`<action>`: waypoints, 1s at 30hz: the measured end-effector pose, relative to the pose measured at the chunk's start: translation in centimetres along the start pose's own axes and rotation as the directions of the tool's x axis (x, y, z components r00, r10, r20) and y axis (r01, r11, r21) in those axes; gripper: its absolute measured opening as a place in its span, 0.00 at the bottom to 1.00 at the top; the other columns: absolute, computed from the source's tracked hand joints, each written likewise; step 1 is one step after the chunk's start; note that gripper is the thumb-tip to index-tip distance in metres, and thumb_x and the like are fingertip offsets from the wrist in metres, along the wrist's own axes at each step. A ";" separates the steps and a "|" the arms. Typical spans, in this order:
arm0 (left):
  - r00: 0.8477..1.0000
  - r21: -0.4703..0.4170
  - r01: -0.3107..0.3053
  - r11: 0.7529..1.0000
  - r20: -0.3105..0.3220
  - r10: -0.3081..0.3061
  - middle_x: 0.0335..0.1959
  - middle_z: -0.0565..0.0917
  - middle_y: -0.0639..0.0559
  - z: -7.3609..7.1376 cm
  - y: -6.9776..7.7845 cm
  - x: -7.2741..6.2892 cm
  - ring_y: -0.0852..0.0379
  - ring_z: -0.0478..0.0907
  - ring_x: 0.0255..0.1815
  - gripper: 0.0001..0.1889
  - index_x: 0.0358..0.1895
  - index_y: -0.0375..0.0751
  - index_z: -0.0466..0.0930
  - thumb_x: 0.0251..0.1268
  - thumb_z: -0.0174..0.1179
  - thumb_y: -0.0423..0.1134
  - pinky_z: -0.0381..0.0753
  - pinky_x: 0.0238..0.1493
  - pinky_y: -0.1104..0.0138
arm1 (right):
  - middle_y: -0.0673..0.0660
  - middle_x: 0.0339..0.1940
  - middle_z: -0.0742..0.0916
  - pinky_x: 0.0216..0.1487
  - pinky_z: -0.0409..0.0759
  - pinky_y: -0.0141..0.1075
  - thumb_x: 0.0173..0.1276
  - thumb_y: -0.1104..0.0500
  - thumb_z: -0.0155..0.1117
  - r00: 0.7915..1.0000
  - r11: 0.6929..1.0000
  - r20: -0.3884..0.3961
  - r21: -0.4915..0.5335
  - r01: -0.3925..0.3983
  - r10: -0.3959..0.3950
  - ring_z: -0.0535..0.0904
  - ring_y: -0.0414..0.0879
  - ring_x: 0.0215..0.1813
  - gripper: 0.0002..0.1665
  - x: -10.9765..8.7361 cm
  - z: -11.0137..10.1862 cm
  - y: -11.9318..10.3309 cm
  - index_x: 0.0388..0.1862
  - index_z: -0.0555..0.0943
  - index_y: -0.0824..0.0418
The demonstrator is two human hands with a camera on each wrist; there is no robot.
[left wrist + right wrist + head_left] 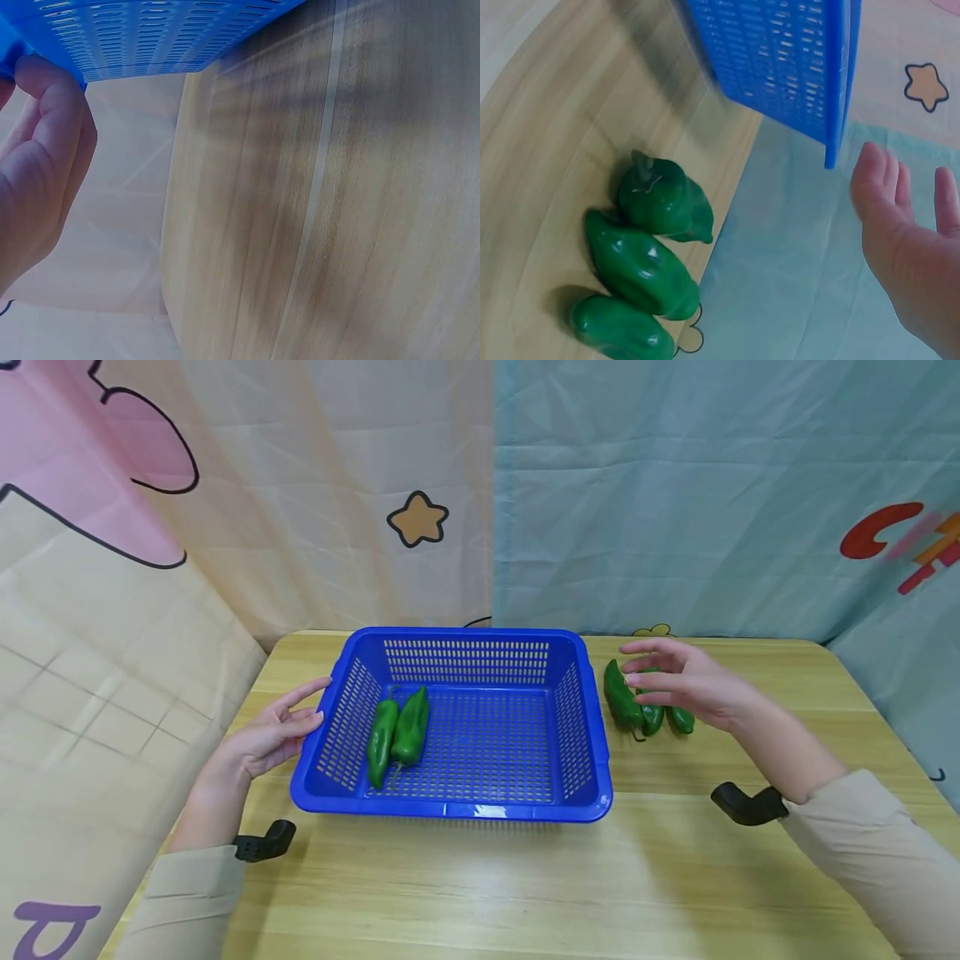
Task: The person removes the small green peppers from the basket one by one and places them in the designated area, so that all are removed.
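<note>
A blue plastic basket [450,810] with slotted walls sits on the table, and two green peppers [410,727] lie in its left part. At its left rim is my left hand [262,739], pinching the edge between thumb and fingers; the left wrist view shows the thumb [45,82] against the blue rim. To the right of the basket, my right hand [693,681] is raised above three green peppers [621,697], fingers loosely bent and holding nothing. Those peppers lie side by side in the right wrist view, the middle pepper [641,262] touching its neighbours.
The light wooden table [480,893] has rounded back corners. Printed curtains [645,510] hang right behind it and along the left side. A black wrist mount [750,804] sticks out from the right sleeve, another mount [266,842] from the left.
</note>
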State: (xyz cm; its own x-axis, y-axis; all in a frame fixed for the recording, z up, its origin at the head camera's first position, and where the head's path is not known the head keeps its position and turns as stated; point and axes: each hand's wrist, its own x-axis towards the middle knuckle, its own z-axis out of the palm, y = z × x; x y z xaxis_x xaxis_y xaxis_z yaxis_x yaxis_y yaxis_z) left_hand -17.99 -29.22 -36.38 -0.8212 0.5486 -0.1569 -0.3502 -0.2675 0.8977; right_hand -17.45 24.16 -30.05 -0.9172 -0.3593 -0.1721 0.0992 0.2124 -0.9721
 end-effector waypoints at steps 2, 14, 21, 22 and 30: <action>1.000 0.002 0.001 1.000 -0.002 -0.001 0.42 0.83 0.46 0.0 0.0 0.0 0.52 0.82 0.41 0.22 0.61 0.54 0.64 0.71 0.42 0.25 0.83 0.42 0.63 | 0.55 0.50 0.76 0.49 0.80 0.37 0.66 0.64 0.59 1.000 1.000 0.007 -0.007 -0.002 0.002 0.78 0.43 0.49 0.24 0.2 0.4 -0.2 0.59 0.67 0.55; 0.999 0.024 0.018 1.000 -0.036 -0.017 0.42 0.83 0.46 0.1 -0.2 -0.1 0.52 0.82 0.41 0.22 0.63 0.53 0.61 0.71 0.44 0.26 0.83 0.41 0.63 | 0.63 0.53 0.73 0.53 0.77 0.41 0.66 0.65 0.59 0.998 1.000 0.065 0.005 -0.007 0.007 0.75 0.48 0.52 0.30 1.6 2.8 -1.3 0.64 0.62 0.66; 1.000 0.019 0.005 1.000 -0.015 -0.005 0.42 0.83 0.46 0.0 -0.2 -0.2 0.53 0.82 0.41 0.22 0.62 0.53 0.61 0.71 0.43 0.26 0.83 0.42 0.63 | 0.62 0.52 0.75 0.51 0.78 0.39 0.65 0.66 0.60 0.995 0.999 0.096 0.047 0.002 -0.007 0.74 0.49 0.52 0.24 3.1 4.3 -1.6 0.60 0.68 0.61; 1.000 0.015 0.005 1.000 -0.010 -0.004 0.42 0.83 0.46 0.0 -0.2 -0.2 0.53 0.82 0.41 0.22 0.62 0.54 0.62 0.71 0.43 0.26 0.83 0.42 0.63 | 0.61 0.51 0.76 0.50 0.78 0.39 0.65 0.66 0.60 0.995 0.999 0.102 0.049 0.001 -0.006 0.75 0.49 0.51 0.23 3.3 4.5 -1.6 0.59 0.68 0.60; 1.000 -0.003 0.006 1.000 0.002 -0.006 0.42 0.82 0.46 0.0 -0.1 -0.1 0.52 0.82 0.41 0.22 0.63 0.53 0.60 0.72 0.42 0.26 0.83 0.42 0.63 | 0.60 0.50 0.75 0.52 0.78 0.43 0.64 0.66 0.60 0.994 0.999 0.110 0.027 -0.025 0.022 0.76 0.48 0.47 0.28 4.6 5.8 -2.2 0.62 0.65 0.64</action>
State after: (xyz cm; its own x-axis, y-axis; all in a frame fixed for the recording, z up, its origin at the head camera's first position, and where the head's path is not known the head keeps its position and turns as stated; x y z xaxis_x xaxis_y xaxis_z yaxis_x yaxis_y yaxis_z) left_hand -17.87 -29.28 -36.48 -0.8180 0.5521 -0.1617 -0.3568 -0.2663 0.8954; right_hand -19.68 16.74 -29.59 -0.8666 -0.4528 -0.2096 0.1325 0.1962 -0.9716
